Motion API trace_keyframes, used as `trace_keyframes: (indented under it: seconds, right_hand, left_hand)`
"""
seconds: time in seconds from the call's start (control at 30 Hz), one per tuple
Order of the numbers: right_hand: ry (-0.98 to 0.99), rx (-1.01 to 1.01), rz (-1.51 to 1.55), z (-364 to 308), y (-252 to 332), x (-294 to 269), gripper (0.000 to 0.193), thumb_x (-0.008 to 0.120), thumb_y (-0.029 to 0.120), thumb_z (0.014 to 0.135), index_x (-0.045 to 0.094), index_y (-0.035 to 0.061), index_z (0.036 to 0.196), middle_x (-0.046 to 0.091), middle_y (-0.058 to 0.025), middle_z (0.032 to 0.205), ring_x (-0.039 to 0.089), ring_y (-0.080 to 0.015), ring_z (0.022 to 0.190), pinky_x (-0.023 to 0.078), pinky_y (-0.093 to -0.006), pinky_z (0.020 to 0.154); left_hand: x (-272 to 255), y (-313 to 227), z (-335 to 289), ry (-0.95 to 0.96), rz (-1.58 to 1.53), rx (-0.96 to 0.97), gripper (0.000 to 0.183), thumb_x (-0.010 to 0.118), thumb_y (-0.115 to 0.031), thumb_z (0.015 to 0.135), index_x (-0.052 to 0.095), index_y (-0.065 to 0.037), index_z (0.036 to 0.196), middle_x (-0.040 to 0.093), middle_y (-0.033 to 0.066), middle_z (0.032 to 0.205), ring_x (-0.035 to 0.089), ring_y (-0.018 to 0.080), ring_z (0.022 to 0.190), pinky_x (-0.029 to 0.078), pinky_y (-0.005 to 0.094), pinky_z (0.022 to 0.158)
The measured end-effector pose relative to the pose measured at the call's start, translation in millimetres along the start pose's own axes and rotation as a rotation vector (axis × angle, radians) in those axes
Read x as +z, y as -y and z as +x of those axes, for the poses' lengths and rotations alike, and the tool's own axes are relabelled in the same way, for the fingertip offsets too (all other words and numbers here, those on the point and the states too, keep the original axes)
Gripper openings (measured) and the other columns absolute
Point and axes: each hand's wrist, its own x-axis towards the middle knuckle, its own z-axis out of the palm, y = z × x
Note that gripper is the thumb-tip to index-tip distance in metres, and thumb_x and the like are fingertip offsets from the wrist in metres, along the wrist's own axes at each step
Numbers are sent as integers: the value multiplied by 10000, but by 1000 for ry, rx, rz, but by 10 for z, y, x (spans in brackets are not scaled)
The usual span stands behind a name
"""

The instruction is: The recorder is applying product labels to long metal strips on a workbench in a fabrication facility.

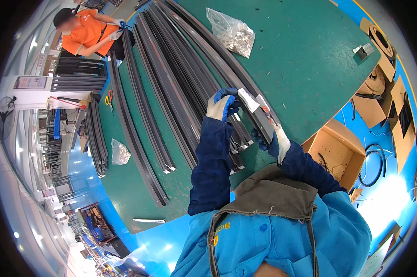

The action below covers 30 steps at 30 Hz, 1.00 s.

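A long dark profile (pixel 229 69) slants across the table toward me, its near end raised between my hands. My right hand (pixel 279 144), in a white and blue glove, is closed around that near end, its fingers partly under it. Beside the profile's left edge is my left hand (pixel 221 105), gloved alike, with curled fingers against it; the fingertips are partly hidden. A white patch (pixel 248 99) lies on the profile by the left fingers. A second white and orange piece (pixel 264 104) shows between the profile and the right hand.
More dark profiles (pixel 164 78) lie lengthwise on the green table (pixel 305 51). Bags of small metal parts (pixel 238 39) (pixel 120 153) and yellow scissors (pixel 108 99) rest there. An open cardboard box (pixel 340 147) stands at right. An orange-shirted person (pixel 90 30) works at the far left end.
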Motion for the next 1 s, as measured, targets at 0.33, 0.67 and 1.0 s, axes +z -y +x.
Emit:
trace_keyframes:
  seconds: [0.33,0.67,1.0]
  right_hand:
    - [57,-439,-485,50,-1,12,511,582,324,834,412,32,1216,613,-190,909,589,-263,607,423,-295,496]
    - [123,-883,-984,115,16,1,555,633,273,769,432,17,1217,598,-157,978,578,-273,720,419,-310,658]
    - [178,-1279,-1432,146,27,18,601,678,227,710,450,3,1219,584,-128,1040,569,-281,821,416,-323,804]
  left_hand:
    - [-33,14,30,3,-19,-13,223,523,-76,806,598,-11,1007,629,95,785,617,175,637,503,248,573]
    - [90,-40,-32,-108,-155,-74,206,571,-153,818,587,-11,966,603,88,733,589,170,570,490,247,535]
    - [16,-2,-20,-73,104,-128,241,648,-197,794,591,-9,933,594,71,684,577,155,560,480,239,538]
